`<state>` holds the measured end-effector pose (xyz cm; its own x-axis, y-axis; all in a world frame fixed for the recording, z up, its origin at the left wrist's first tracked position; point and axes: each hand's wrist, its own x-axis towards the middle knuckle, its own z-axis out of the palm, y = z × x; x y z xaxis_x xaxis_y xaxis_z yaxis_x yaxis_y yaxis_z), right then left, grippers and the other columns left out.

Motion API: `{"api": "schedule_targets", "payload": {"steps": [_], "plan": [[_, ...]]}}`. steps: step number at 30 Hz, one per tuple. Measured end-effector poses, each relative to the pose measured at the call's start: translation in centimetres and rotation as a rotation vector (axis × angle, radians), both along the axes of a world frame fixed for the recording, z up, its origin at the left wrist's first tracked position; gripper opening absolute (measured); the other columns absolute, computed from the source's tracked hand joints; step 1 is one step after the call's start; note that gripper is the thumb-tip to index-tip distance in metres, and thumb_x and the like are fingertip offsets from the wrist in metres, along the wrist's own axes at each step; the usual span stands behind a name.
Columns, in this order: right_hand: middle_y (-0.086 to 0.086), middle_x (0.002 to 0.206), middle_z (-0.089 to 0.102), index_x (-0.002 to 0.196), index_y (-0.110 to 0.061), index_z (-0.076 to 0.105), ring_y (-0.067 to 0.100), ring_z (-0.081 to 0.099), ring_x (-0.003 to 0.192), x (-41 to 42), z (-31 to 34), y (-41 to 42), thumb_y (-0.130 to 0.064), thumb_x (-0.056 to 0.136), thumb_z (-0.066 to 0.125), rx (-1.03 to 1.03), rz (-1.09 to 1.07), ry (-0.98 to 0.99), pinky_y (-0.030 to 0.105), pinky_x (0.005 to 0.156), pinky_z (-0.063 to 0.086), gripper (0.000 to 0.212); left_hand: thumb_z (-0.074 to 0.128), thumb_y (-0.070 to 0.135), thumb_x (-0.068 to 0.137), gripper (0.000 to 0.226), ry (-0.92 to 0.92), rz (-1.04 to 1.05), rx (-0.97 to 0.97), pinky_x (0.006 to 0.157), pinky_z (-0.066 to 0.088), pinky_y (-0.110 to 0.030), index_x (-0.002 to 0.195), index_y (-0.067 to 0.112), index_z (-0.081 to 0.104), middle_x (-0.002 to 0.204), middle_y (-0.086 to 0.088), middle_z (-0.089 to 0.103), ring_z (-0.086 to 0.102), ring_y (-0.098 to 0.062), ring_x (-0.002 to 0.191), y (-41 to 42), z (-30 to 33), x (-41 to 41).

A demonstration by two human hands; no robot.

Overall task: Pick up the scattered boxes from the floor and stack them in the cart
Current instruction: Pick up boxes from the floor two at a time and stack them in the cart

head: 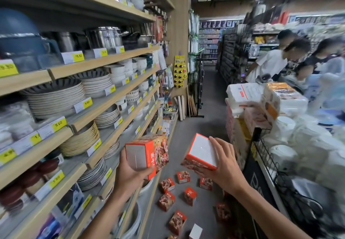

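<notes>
Wooden shelves (pixel 78 130) of plates and bowls run along our left, and a black wire cart (pixel 265 156) piled with white goods stands at our right, above the grey floor (pixel 209 97). Our left hand (pixel 128 175) grips one orange box (pixel 147 153), fingers curled beneath it; our right hand (pixel 224 166) clasps a second box (pixel 200 152), white face up. More boxes (pixel 167 200) lie scattered on the floor below, between shelves and cart.

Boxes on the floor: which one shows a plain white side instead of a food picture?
The box at the bottom edge, nearest the camera. It shows a blank white face, while the others, like the box beside it, show red printed sides.
</notes>
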<state>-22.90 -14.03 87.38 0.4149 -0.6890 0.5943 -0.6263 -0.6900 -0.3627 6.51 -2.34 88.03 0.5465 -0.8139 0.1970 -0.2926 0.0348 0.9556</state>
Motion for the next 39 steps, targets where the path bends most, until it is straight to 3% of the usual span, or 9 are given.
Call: {"api": "schedule_targets", "payload": {"steps": [3,7,12,17,21,29,32,36,39], "plan": [[-0.003,0.15,0.03,0.155,-0.014,0.028,0.017,0.025,0.139,0.2,0.7,-0.3,-0.053,0.069,0.087,0.002,0.054,-0.027,0.035,0.114,0.024,0.112,0.094,0.04,0.04,0.106,-0.023,0.021,-0.02,0.086,0.059,-0.044,0.132,0.039,0.041,0.12,0.007,0.062,0.063,-0.013,0.107,0.7,0.7,-0.6],[-0.004,0.151,0.028,0.155,-0.018,0.026,0.007,0.018,0.136,0.7,1.5,-1.3,-0.052,0.07,0.087,0.016,0.162,-0.053,0.034,0.113,0.024,0.11,0.096,0.009,0.058,0.097,-0.027,0.081,-0.054,0.068,0.057,-0.021,0.134,0.034,0.041,0.119,0.006,0.062,0.063,-0.011,0.106,1.6,1.2,-1.8],[-0.002,0.152,0.031,0.155,-0.02,0.027,0.016,0.024,0.14,2.0,1.7,-2.6,-0.057,0.072,0.083,0.043,0.318,-0.095,0.036,0.114,0.027,0.107,0.093,0.007,0.06,0.091,-0.052,0.201,-0.064,0.07,0.051,-0.009,0.129,0.033,0.04,0.115,0.01,0.06,0.059,0.014,0.092,3.5,2.0,-3.2],[0.009,0.146,0.039,0.151,-0.007,0.038,0.026,0.034,0.134,5.5,2.1,-3.0,-0.054,0.072,0.082,0.046,0.498,-0.151,0.041,0.111,0.033,0.101,0.098,0.017,0.055,0.094,-0.031,0.351,-0.074,0.083,0.055,-0.028,0.131,0.037,0.045,0.122,0.01,0.064,0.062,-0.001,0.107,7.6,1.9,-3.6],[0.01,0.145,0.038,0.151,-0.007,0.038,0.031,0.035,0.133,9.7,1.4,-1.2,-0.048,0.07,0.088,0.056,0.639,-0.186,0.045,0.111,0.034,0.104,0.094,0.002,0.06,0.094,-0.033,0.525,-0.072,0.079,0.056,-0.023,0.136,0.026,0.044,0.121,0.01,0.066,0.063,-0.006,0.11,12.7,1.7,-3.6],[0.008,0.145,0.037,0.153,-0.011,0.034,0.029,0.037,0.132,17.7,1.7,10.1,-0.069,0.078,0.07,0.087,1.024,-0.217,0.038,0.104,0.038,0.101,0.092,0.004,0.063,0.091,-0.073,0.941,-0.106,0.059,0.054,-0.012,0.135,0.026,0.041,0.123,0.006,0.057,0.057,-0.004,0.107,26.7,2.9,-5.8],[0.0,0.145,0.033,0.154,-0.021,0.031,0.019,0.033,0.131,19.5,2.0,15.7,-0.069,0.075,0.069,0.125,1.168,-0.217,0.036,0.104,0.038,0.099,0.092,0.004,0.063,0.089,-0.112,1.067,-0.116,0.059,0.053,-0.01,0.132,0.03,0.041,0.123,0.008,0.056,0.058,0.006,0.105,32.8,2.7,-7.0],[0.0,0.147,0.03,0.153,-0.013,0.033,0.016,0.028,0.136,21.2,2.3,23.9,-0.056,0.074,0.077,0.098,1.325,-0.206,0.036,0.111,0.032,0.1,0.093,0.006,0.064,0.085,-0.143,1.227,-0.115,0.063,0.048,-0.004,0.127,0.029,0.041,0.116,0.013,0.057,0.054,0.021,0.096,40.7,3.0,-10.2],[-0.002,0.146,0.03,0.152,-0.014,0.034,0.015,0.027,0.137,21.8,2.5,30.7,-0.055,0.073,0.078,0.103,1.426,-0.184,0.037,0.111,0.032,0.099,0.095,0.015,0.063,0.086,-0.162,1.325,-0.125,0.071,0.053,-0.012,0.126,0.039,0.042,0.118,0.015,0.057,0.054,0.018,0.103,47.6,2.9,-13.0]]}}
